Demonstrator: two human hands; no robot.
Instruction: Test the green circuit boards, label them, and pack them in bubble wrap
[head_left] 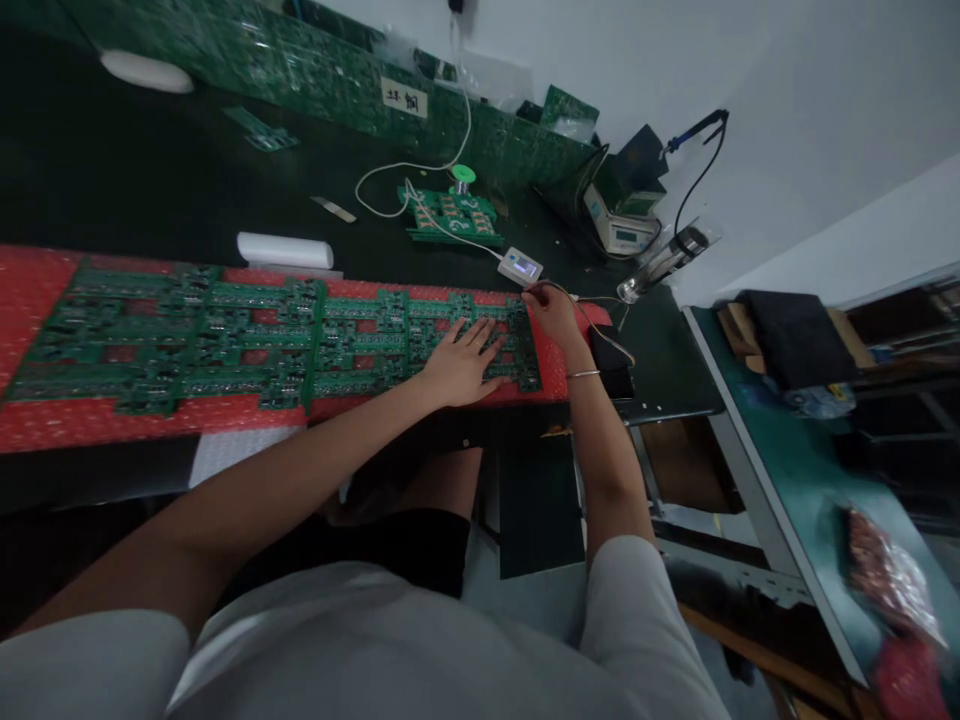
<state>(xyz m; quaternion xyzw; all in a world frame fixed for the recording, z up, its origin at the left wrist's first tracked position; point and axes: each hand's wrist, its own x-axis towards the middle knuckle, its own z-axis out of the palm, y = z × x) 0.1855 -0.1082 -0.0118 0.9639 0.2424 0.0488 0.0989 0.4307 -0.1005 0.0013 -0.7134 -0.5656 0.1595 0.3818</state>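
Note:
Several green circuit boards [360, 345] lie in a row on red bubble wrap [555, 375]. My left hand [461, 370] rests flat with spread fingers on the boards towards the right end of the row. At the far right corner, my right hand [553, 312] is closed in a pinch on a thin cable [611, 340], which loops over the wrist side. The cable's tip is hidden by the fingers. Just beyond that hand sits a small white meter [520, 266] with a lit screen and a white lead.
A white roll [285, 250], a knife-like blade [334, 209], a stack of green boards [450, 215] and a solder spool [463, 179] lie behind the row. To the right are a scale [622, 232], a soldering iron [694, 132] and a black flat object [611, 362].

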